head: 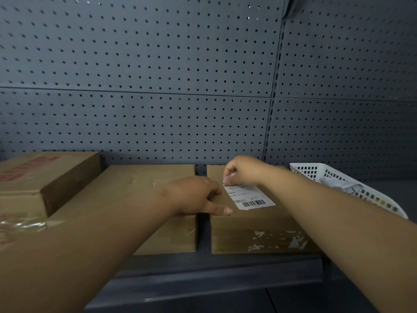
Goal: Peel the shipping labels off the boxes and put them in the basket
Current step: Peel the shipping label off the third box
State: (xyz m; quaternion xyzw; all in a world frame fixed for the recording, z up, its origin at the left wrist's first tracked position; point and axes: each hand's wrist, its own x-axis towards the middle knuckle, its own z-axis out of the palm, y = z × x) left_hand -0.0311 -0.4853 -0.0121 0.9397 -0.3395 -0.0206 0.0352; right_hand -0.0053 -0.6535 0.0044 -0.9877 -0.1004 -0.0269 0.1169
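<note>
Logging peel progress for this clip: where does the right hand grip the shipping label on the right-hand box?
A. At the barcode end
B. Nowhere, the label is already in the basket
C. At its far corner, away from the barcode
C: the right hand pinches the far corner of the shipping label, whose barcode end lies flat on the box.

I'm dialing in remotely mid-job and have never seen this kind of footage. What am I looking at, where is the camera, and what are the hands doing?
There is no machine: one camera sits on a person's head, looking forward and down at their bare arms. Three cardboard boxes lie on a grey shelf before a pegboard wall. The left hand presses on the right box, steadying it. The right hand pinches the far corner of the white shipping label, which otherwise lies flat on that box. A white basket at the right already holds crumpled paper.
</note>
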